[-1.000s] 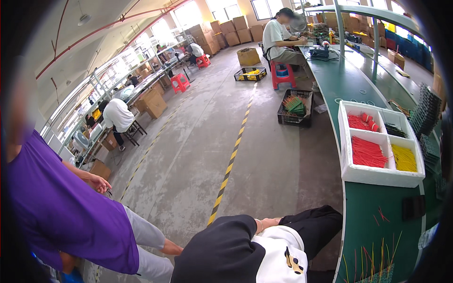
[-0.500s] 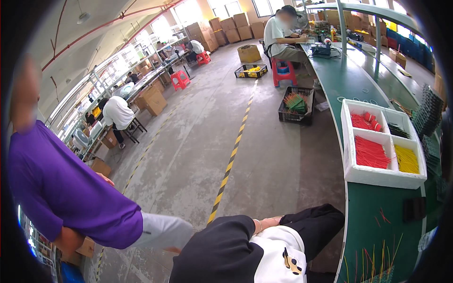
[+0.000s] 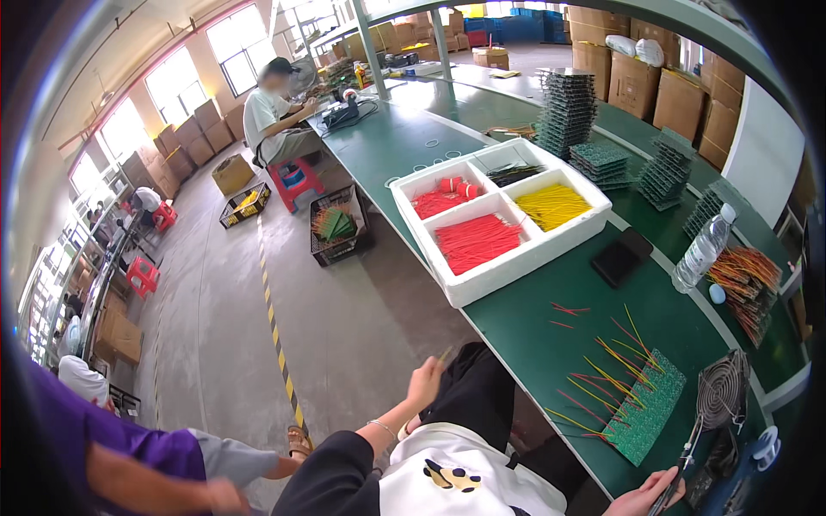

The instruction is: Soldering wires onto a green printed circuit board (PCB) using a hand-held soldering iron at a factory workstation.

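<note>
My left hand (image 3: pixel 423 384) is closed in front of my lap, and a thin yellowish piece (image 3: pixel 445 354), too small to make out, sticks up from its fingers. At the lower right, my right hand (image 3: pixel 647 497) is wrapped round a slim dark pen-shaped tool (image 3: pixel 674 483). Beside that hand, on the green bench (image 3: pixel 525 344), lies a green circuit board panel (image 3: pixel 645 417) with several red and yellow wires standing out from it. A few loose red wires (image 3: pixel 570 309) lie farther up the bench.
A white foam box (image 3: pixel 516 273) holds red, yellow and black wires in compartments. Close by are a black flat case (image 3: pixel 621 256), a water bottle (image 3: pixel 704 249), a round grille (image 3: pixel 721 391) and stacked boards (image 3: pixel 566 112). A person in purple (image 3: pixel 163 447) is at my left; another sits farther along.
My view has swung right, toward the bench. My left hand now shows in front of my lap, and my right hand with the dark tool has come into view.
</note>
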Demonstrator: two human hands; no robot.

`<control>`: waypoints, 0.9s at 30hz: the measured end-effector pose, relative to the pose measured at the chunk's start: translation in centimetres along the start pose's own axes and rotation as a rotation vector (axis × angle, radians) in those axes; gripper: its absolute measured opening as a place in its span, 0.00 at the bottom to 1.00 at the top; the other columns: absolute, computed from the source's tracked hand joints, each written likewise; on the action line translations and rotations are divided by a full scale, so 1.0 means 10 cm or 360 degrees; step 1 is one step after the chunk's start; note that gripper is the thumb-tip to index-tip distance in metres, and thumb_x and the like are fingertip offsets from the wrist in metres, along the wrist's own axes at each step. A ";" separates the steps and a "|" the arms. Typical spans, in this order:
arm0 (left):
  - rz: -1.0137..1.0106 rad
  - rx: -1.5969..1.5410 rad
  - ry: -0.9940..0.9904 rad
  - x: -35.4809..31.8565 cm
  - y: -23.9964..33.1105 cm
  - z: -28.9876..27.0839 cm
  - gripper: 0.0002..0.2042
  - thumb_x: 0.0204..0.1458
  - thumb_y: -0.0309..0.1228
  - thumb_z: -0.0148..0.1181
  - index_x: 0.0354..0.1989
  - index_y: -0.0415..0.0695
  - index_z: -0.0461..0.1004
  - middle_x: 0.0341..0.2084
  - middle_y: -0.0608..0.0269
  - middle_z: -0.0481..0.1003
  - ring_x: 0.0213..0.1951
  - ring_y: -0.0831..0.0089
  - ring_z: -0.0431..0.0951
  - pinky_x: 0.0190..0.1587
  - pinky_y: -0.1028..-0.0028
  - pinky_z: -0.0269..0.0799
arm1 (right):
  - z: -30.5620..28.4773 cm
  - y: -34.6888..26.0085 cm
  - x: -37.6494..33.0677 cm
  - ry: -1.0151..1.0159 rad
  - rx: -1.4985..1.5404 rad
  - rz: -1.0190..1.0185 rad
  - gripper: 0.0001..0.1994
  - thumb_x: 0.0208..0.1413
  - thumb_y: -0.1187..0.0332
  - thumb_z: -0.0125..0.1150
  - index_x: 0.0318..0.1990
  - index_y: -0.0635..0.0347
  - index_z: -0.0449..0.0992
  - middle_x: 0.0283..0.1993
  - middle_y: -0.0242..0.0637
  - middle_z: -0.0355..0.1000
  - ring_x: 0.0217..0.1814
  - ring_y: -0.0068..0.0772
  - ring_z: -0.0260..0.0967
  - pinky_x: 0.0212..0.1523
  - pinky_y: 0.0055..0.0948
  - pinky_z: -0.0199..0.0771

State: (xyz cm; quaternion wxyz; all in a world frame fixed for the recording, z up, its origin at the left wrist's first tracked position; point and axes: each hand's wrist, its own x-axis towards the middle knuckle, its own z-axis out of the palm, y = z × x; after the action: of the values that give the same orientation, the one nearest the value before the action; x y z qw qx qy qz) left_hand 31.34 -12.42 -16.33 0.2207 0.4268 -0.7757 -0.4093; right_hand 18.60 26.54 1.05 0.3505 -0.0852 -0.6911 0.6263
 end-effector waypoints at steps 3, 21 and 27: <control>0.0646 -0.0064 -0.0445 -0.05 0.53 0.19 0.09 0.55 0.33 0.46 0.30 0.41 0.68 0.25 0.47 0.73 0.29 0.46 0.72 0.31 0.57 0.68 | -0.11 0.00 -0.07 0.0249 0.0061 0.0048 0.08 0.56 0.71 0.52 0.40 0.66 0.65 0.24 0.37 0.62 0.24 0.28 0.57 0.22 0.22 0.57; 0.1863 -0.0194 -0.0787 -0.37 2.96 0.62 0.05 0.42 0.22 0.62 0.28 0.40 0.74 0.24 0.62 0.72 0.21 0.65 0.73 0.23 0.74 0.68 | -0.02 -0.13 -0.13 -0.0230 0.0270 0.0107 0.12 0.49 0.75 0.60 0.40 0.65 0.67 0.26 0.34 0.66 0.23 0.20 0.62 0.25 0.16 0.63; 0.1979 0.0030 -0.0862 -0.28 3.05 0.48 0.04 0.42 0.25 0.62 0.28 0.44 0.75 0.26 0.64 0.73 0.21 0.65 0.74 0.22 0.72 0.68 | -0.10 -0.07 -0.17 -0.0246 0.0308 0.0155 0.15 0.44 0.76 0.66 0.40 0.64 0.69 0.32 0.32 0.70 0.26 0.14 0.63 0.26 0.13 0.63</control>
State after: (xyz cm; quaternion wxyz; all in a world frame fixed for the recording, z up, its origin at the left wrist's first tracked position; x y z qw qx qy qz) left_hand 14.83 1.32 6.08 0.2092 -0.2144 -0.9083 -0.2918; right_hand 20.71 26.24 1.02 0.2720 -0.0358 -0.6474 0.7111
